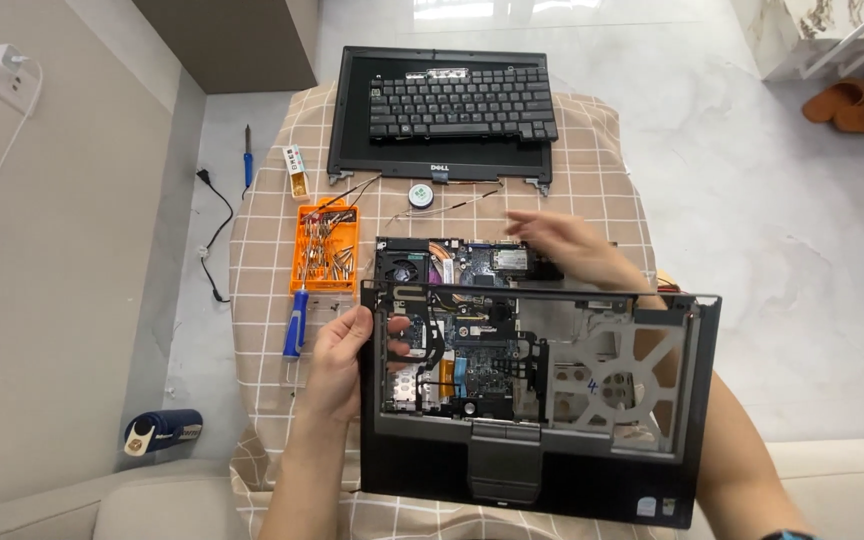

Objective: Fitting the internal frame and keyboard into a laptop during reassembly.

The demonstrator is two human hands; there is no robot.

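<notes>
My left hand (340,352) grips the left edge of a black laptop palm-rest frame (552,470), holding it tilted up over the open laptop base. Through the frame's openings I see the circuit board (472,365) with a fan (399,268) at its far left. My right hand (564,243) hovers over the far right part of the base, fingers spread and pointing left, holding nothing. The right forearm passes behind the frame's right side.
A detached laptop screen panel (352,110) with a loose keyboard (462,103) on it lies at the far end of the checked tablecloth (262,230). An orange screwdriver-bit box (326,247), a blue-handled screwdriver (295,322), a small round tin (422,195) and thin cables are nearby.
</notes>
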